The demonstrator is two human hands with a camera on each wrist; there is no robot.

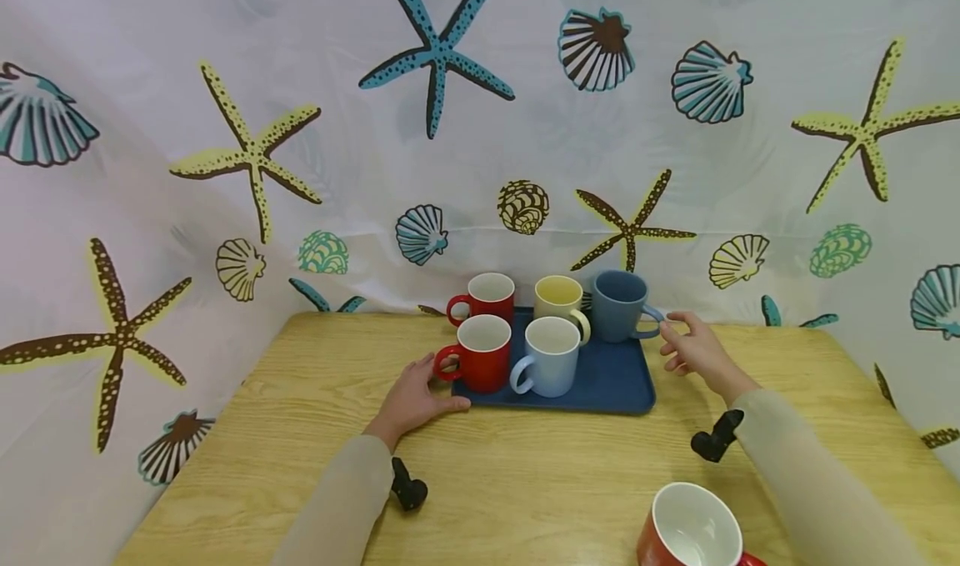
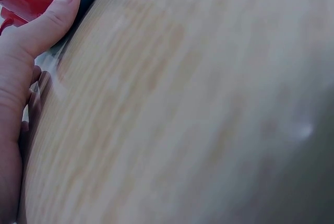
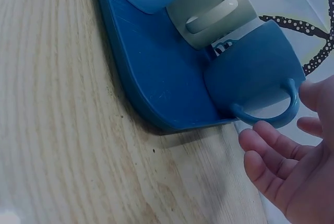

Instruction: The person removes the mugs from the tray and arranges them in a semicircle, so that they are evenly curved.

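Reaching in from the left, the person's left hand (image 1: 414, 398) rests at the front left corner of a dark blue tray (image 1: 617, 376), its thumb stretched along the front rim and well apart from the fingers, which are partly hidden. The front red mug (image 1: 486, 368) stands on the tray, its handle just beside that hand. The right hand (image 1: 697, 353) is at the handle of the blue mug (image 1: 615, 312), which stands upright at the tray's rear right; its fingers are spread and loosely bent, and whether a fingertip touches the handle one cannot tell. Also upright on the tray are the rear red mug (image 1: 492, 301), the cream mug (image 1: 553, 306) and the light blue mug (image 1: 551, 371). Another red mug (image 1: 693, 529), cut off by the head view's lower edge, stands apart on the wooden table (image 1: 525, 466), near the right sleeve (image 1: 817, 470).
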